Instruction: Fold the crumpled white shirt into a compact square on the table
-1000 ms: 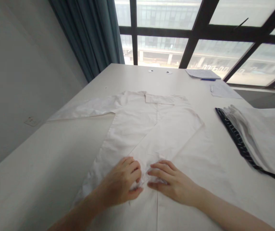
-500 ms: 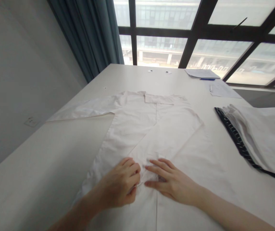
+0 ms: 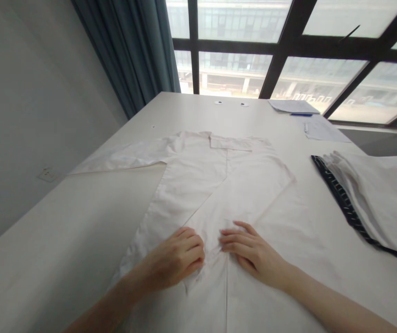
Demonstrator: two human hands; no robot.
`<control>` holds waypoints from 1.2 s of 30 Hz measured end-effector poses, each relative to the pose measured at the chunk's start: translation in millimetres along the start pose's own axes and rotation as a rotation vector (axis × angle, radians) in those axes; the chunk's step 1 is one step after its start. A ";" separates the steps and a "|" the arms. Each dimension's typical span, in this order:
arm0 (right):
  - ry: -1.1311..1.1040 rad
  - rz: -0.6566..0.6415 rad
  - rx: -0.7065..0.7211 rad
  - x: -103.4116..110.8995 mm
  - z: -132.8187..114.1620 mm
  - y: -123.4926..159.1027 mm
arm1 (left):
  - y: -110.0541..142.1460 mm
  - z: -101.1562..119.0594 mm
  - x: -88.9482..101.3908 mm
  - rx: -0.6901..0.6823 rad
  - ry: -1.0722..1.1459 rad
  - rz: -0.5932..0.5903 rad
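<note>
Left hand (image 3: 176,259) fingers curled, pinching the white shirt (image 3: 219,185); right hand (image 3: 250,252) fingers spread flat on it

An office or meeting room, by the look of it: a long white table (image 3: 80,222) runs toward tall dark-framed windows (image 3: 285,44) at twelve o'clock, with office blocks outside. A teal curtain (image 3: 129,51) hangs at eleven o'clock, loose papers (image 3: 318,129) and a blue pen (image 3: 301,114) lie at one o'clock, and a wall socket (image 3: 48,174) sits at nine o'clock
</note>
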State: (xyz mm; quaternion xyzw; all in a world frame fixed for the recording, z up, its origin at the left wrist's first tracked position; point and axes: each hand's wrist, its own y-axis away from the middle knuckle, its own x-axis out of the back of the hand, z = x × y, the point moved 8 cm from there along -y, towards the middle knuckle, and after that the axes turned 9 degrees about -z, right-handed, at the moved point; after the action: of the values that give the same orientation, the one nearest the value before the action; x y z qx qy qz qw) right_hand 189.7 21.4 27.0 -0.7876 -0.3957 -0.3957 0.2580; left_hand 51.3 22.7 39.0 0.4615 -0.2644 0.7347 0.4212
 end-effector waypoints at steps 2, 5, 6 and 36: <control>-0.047 0.041 -0.036 2.5 6.8 1.5 | -0.4 -1.5 -3.2 0.018 -0.029 0.007; -0.067 0.098 -0.059 5.5 10.9 3.9 | 0.2 0.0 -6.4 0.037 -0.087 0.021; -0.066 0.119 -0.067 6.7 11.3 4.8 | 0.7 1.1 -7.4 0.042 -0.107 0.022; 0.410 -0.126 -0.402 40.0 123.6 -41.9 | 5.9 7.8 -23.3 0.020 -0.326 -0.104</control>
State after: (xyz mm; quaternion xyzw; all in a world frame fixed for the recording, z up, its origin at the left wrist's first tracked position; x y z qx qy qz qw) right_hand 221.7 150.3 -4.3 -0.7003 -0.2970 -0.6325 0.1463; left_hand 55.0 4.9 21.4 0.5915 -0.2978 0.6301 0.4055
